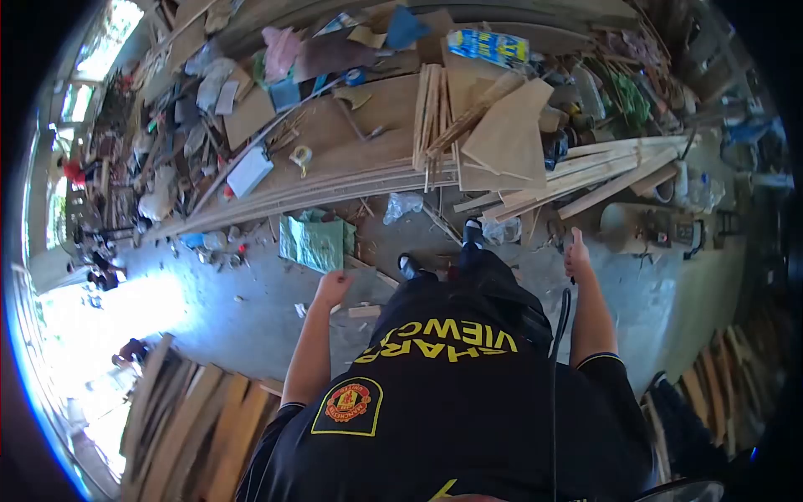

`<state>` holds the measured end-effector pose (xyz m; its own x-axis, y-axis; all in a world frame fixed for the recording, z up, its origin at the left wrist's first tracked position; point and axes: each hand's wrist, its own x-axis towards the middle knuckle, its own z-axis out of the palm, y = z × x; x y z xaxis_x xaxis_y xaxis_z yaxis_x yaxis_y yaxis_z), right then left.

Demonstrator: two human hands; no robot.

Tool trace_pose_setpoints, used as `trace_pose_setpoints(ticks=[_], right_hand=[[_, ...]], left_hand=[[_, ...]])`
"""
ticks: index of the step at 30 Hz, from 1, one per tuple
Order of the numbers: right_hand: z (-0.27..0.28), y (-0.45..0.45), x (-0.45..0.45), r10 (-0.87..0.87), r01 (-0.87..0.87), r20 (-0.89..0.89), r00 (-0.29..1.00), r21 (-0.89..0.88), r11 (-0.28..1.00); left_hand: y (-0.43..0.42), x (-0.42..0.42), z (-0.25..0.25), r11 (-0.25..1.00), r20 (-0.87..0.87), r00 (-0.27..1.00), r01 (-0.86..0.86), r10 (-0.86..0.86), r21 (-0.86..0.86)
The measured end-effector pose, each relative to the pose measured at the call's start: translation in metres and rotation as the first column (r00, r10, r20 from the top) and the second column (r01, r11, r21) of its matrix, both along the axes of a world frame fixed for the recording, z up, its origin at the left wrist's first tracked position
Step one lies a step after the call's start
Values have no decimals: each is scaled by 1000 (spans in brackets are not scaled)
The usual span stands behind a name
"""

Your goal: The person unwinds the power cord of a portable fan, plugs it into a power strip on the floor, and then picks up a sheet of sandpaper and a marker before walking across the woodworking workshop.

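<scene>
My left hand (335, 287) hangs in front of me at the left, its fingers curled into a fist, and nothing shows in it. Just beyond it is a crumpled green plastic sheet or bag (314, 243) on the floor; whether they touch I cannot tell. My right hand (576, 255) is held out at the right with a digit pointing forward and the other fingers curled. A small dark shape shows by its palm, too small to name. A black cord (559, 335) runs down beside my right arm.
Ahead is a low stack of boards (376, 125) bearing wood strips (431, 117), a tape roll (301, 156) and a white box (249, 171). Long planks (602, 171) lie right, near a cylindrical machine (631, 227). Scraps litter the concrete floor (251, 293). Timber (196, 427) stands behind left.
</scene>
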<state>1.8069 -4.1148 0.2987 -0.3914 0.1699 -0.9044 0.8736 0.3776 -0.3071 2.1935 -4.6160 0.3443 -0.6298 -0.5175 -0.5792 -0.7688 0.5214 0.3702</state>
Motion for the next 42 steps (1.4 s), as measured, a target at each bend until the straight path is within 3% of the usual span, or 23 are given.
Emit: trace_pose_setpoints(ticks=[2,5,8,10,11,13,15,17,19,21,24,26,29,30,31,33,35,37,38,42], right_hand=[[6,-18,12,170,-163,-135,976,60,985],[23,-70,34,300,-301,-131,945,16,954],[23,-119,45,386,-392,-72,920,-113,913],[25,-154,52,426,-425,-34,904,-188,886],[28,-179,57,440,-454,-112,891,-175,874],[37,-221,71,483,-511,-187,855,-154,845],[49,-262,80,567,-598,-189,802,-275,753],[57,-300,94,632,-657,-186,752,-280,700],[57,-328,103,695,-769,-332,638,-214,603],[55,-347,102,705,-761,-286,649,-214,613],[40,-367,88,746,-823,-353,565,-168,543],[29,-379,71,852,-895,-279,442,-75,440],[-15,-396,29,921,-935,-193,339,44,353],[-1,-413,32,978,-964,-148,149,200,177],[-16,-418,21,984,-969,-115,133,194,153],[-59,-427,4,914,-864,-170,-370,424,-271],[-45,-459,18,910,-890,-197,-364,363,-277],[-55,-493,29,894,-868,-163,-417,361,-340],[-56,-507,36,869,-872,-219,-443,331,-361],[-40,-586,87,808,-808,-176,-563,327,-491]], left_hand=[[-16,68,-33,998,-31,999,-25,23,-65],[-11,153,-37,928,-5,928,-374,374,5],[13,249,-65,766,115,763,-642,636,24],[31,296,-78,683,299,664,-729,685,53],[41,316,-87,656,281,643,-753,713,57],[70,351,-95,471,237,495,-869,836,153],[88,364,-98,378,226,415,-906,881,192],[96,364,-98,297,210,346,-926,914,233],[99,354,-98,326,204,371,-919,906,220],[98,339,-101,355,193,393,-913,899,202],[89,320,-117,350,94,382,-903,919,249],[80,308,-113,320,96,353,-913,931,255],[64,289,-96,383,-41,385,-893,922,236],[59,284,-85,376,-23,382,-898,924,227],[55,281,-69,372,-2,381,-902,925,217],[44,269,-38,338,78,353,-928,932,158],[44,268,-28,337,52,350,-926,935,169],[37,267,-6,229,18,233,-964,972,133],[39,266,2,215,28,221,-968,975,131],[49,261,26,135,-40,132,-988,990,77]])
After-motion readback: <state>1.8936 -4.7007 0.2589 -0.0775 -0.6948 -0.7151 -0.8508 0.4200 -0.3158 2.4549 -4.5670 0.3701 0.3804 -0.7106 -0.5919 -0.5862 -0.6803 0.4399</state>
